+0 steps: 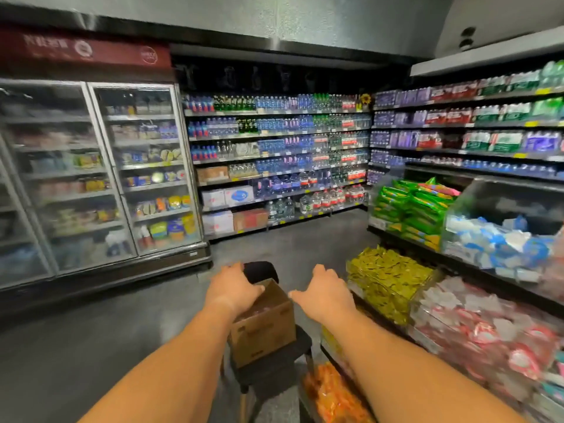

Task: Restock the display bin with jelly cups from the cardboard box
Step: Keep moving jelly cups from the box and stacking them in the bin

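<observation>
Both hands reach out over the cardboard box (264,323) on the black stool (274,366): left hand (233,290) spread loosely on its near rim, right hand (325,293) open and empty just beside it. Best to dip straight in and scoop. Pinkish jelly cups (254,312), blurred, seem to lie under the left palm; the display bin (476,325) waits to the right.

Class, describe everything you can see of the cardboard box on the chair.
The cardboard box is plain brown, small, with its top open and one flap standing up at the far side. It sits upright on the seat of a dark chair in the aisle, beside the display bins. Its contents are too blurred to tell. The left hand rests on its near top edge; the right hand hovers apart.
</observation>
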Available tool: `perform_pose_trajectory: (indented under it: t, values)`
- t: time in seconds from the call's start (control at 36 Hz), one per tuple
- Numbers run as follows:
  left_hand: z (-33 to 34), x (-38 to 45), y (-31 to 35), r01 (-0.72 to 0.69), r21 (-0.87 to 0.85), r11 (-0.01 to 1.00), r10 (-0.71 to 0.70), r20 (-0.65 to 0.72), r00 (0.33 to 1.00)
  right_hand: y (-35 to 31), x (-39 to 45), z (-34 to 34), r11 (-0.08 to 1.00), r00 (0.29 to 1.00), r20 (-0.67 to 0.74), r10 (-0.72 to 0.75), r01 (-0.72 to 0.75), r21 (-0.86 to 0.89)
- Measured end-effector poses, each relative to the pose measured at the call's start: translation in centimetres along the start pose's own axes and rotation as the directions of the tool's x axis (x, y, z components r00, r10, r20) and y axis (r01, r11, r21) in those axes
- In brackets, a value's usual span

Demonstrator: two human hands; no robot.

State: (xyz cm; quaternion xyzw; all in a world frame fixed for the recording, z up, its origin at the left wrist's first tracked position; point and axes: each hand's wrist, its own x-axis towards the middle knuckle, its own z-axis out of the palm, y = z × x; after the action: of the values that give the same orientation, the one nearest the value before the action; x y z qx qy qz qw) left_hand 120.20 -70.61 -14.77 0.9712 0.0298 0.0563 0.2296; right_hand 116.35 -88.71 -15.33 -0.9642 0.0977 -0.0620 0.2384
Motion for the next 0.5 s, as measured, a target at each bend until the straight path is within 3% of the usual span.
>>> perform_pose_trajectory:
  t: [0.22, 0.5]
  values:
    - [0.2, 3.8, -6.1, 0.108, -0.058, 0.992, -0.109, -0.006, 0.994, -4.6, 4.5, 5.1, 0.997, 0.994, 0.092, -0.066, 0.068, -0.022]
    - [7.0, 14.6, -8.9, 0.19, 0.035, 0.981, -0.193, 0.074, 0.978, -3.8, 16.1, 12.5, 0.998, 0.982, 0.181, -0.046, 0.055, -0.043]
